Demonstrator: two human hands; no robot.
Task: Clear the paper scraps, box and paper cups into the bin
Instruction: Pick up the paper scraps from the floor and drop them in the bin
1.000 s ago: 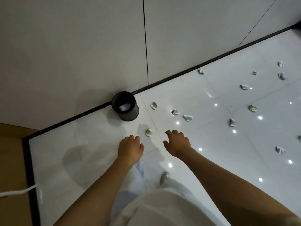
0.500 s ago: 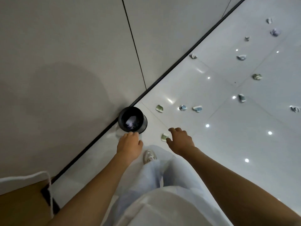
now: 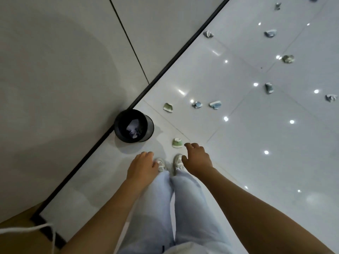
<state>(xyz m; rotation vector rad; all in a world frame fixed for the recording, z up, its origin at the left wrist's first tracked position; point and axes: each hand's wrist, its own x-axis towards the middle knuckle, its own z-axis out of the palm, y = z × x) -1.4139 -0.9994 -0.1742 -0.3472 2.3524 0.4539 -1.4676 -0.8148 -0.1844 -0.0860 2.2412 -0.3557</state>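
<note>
A: Where are the hands?

B: Both reach down in front of the legs. The right hand (image 3: 197, 159) is loosely spread, fingers relaxed, holding nothing. Its fingertips sit just beside a green scrap (image 3: 177, 143) on the floor; I cannot tell whether they touch it. The left hand (image 3: 143, 166) is also relaxed and holds nothing, hanging over the left shoe (image 3: 161, 165).

A: And the bin?

B: The bin (image 3: 149, 129) is black and round, standing on the floor against the dark baseboard (image 3: 176, 55), just ahead and to the left of the left hand. Crumpled white paper (image 3: 134, 128) lies inside it.

A: What else needs clearing?

B: More scraps lie further out. A green one (image 3: 168, 107) is near the bin, then two bluish ones (image 3: 197, 105) (image 3: 215, 104) side by side. Beyond them are others, scattered well apart: one by the baseboard (image 3: 208, 34), one grey-green (image 3: 269, 88), one white (image 3: 331, 97), one olive (image 3: 288, 58), and one pale blue (image 3: 270, 33).

A: The room?

B: The floor (image 3: 256, 162) is glossy white tile with thin joints, dotted with bright reflections of ceiling lights. The wall (image 3: 55, 61) is pale grey panelling with dark seams. At the lower left is a brown surface with a white cord (image 3: 27, 230) across it. The person wears pale blue trousers (image 3: 165, 208).
</note>
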